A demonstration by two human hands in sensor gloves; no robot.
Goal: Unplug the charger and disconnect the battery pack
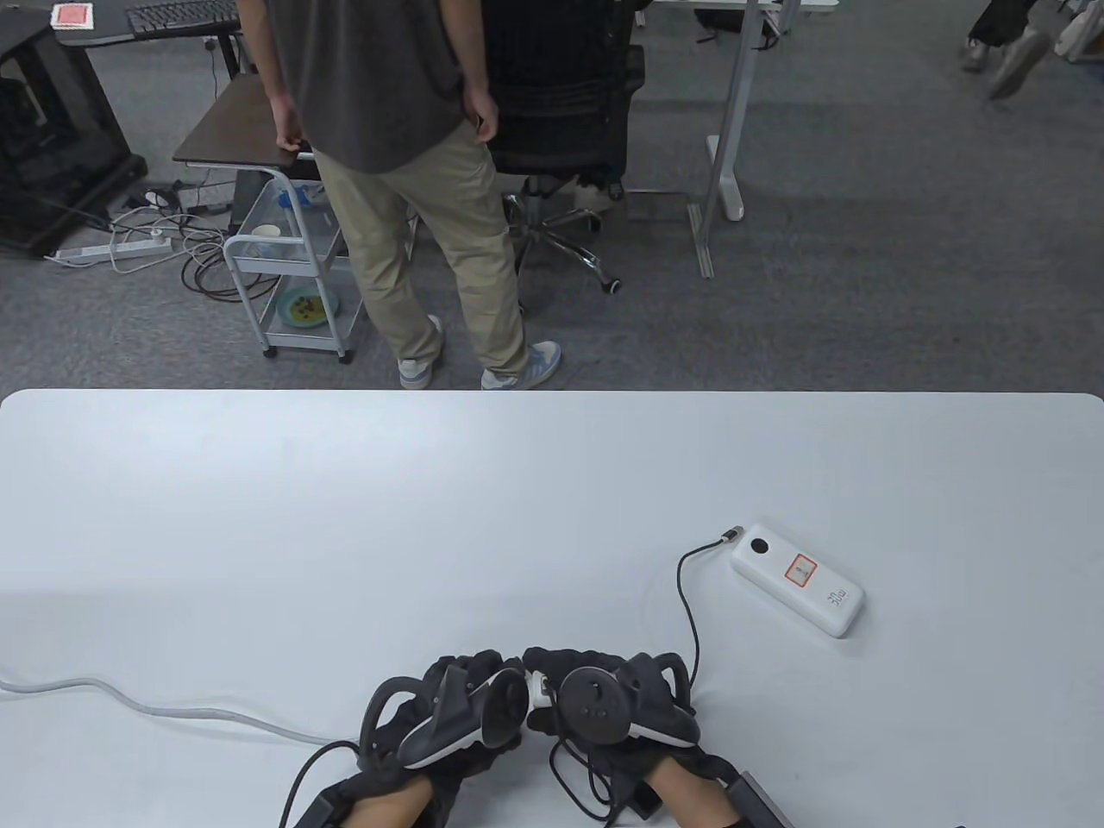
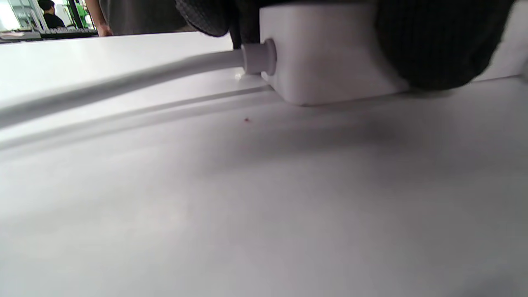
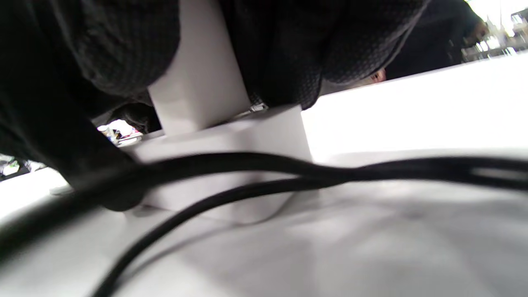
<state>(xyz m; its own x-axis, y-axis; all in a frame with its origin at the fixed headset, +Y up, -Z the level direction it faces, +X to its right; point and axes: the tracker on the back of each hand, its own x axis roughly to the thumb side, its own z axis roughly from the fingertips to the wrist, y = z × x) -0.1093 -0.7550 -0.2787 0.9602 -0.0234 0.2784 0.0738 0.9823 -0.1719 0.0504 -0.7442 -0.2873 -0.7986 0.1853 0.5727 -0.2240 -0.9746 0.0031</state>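
Note:
A white battery pack [image 1: 798,591] lies on the white table [image 1: 345,517] at the right, with a black cable [image 1: 686,604] plugged into its far end. The cable runs down to my hands at the front centre. My left hand [image 1: 470,671] presses on a white power strip [image 2: 330,62]; its gloved fingers [image 2: 433,45] lie over the strip's top. My right hand [image 1: 561,671] grips a white charger block [image 3: 202,82] that stands on the power strip [image 3: 264,132], fingers [image 3: 309,49] on both sides. In the table view the hands hide both the strip and the charger.
The power strip's pale cord [image 1: 172,711] runs from the left table edge to my left hand and shows in the left wrist view [image 2: 165,70]. The black cable [image 3: 288,165] loops in front of the strip. A person [image 1: 414,172] stands beyond the table's far edge.

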